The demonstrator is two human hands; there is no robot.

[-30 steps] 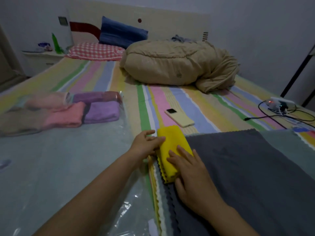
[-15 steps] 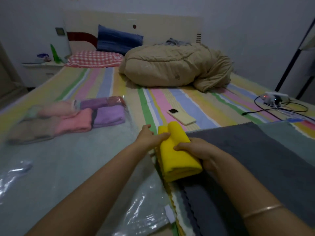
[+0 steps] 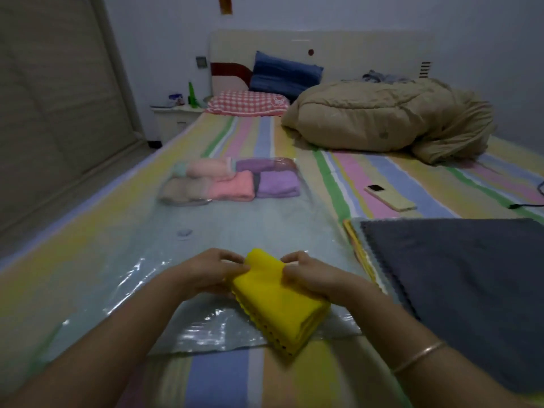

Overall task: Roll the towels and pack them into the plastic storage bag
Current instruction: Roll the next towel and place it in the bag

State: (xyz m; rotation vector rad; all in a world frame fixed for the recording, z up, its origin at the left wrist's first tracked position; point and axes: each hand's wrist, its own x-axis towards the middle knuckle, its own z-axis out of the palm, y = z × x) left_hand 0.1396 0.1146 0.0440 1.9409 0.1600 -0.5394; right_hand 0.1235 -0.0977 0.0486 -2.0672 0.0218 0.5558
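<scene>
Over bed (image 3: 391,175), yellow towel (image 3: 279,301) between hands (image 3: 206,275) (image 3: 309,279)

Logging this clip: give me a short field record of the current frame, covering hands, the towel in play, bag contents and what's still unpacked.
Setting: striped bed
Left grip: left hand pinches the yellow towel at its far end
Right grip: right hand pinches the same end, opposite side
Towel position: bundled, over the near edge of the plastic storage bag
Already in bag: pink towel, purple towel and others, rolled, at the far end
Unpacked: dark grey towel flat on the right, other cloth edges beneath
Other: phone, beige duvet
</scene>
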